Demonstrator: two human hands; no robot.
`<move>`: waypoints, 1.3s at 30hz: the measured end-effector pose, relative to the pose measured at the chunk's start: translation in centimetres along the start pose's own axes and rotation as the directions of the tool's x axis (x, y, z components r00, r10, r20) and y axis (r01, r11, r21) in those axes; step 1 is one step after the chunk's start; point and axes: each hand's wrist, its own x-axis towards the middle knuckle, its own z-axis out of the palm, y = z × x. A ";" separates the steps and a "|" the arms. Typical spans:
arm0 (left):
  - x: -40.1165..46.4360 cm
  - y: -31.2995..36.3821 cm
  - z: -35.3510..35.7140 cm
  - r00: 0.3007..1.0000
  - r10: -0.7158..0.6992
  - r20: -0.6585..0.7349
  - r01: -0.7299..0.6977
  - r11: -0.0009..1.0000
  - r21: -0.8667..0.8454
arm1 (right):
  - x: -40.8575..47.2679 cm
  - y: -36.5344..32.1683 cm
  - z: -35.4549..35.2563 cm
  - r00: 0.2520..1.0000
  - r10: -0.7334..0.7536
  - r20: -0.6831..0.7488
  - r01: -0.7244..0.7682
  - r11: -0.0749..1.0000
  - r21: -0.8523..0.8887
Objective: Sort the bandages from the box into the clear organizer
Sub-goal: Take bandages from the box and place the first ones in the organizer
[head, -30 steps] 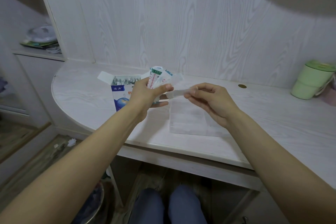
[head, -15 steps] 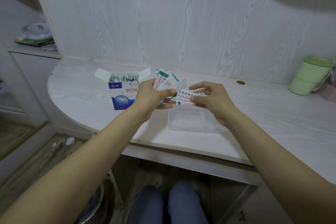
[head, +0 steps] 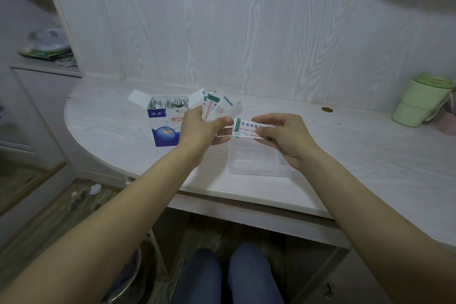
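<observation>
My left hand (head: pixel 201 128) pinches a fan of bandages (head: pixel 217 107) between thumb and fingers, raised just in front of the open box (head: pixel 164 128). A second ago my right hand (head: pixel 287 138) had only a thin pale strip at its fingertips; now it pinches a printed bandage (head: pixel 246 128) flat between thumb and fingers, drawn clear of the fan and just apart from the left thumb. So one piece has been separated from the bunch, which I take to be the pick for the next drop.

The organizer (head: pixel 254 160) sits on the worktop (head: pixel 370 155) directly below my right fingers (its clear walls are hard to read, and I cannot tell its compartments or whether anything lies inside). The box stands just left of my left hand, flaps up, with more wrappers showing at its mouth, so most of the sorting looks undone.

Next I would expect to lower the right hand and let the single bandage go into a slot. The fan in my left looks loosely splayed and could slip.
</observation>
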 end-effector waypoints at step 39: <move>1.2 -1.8 -0.6 0.981 -0.169 0.094 0.144 0.964 0.225 | 0.8 0.3 2.0 0.903 0.052 0.425 0.422 0.064 -0.904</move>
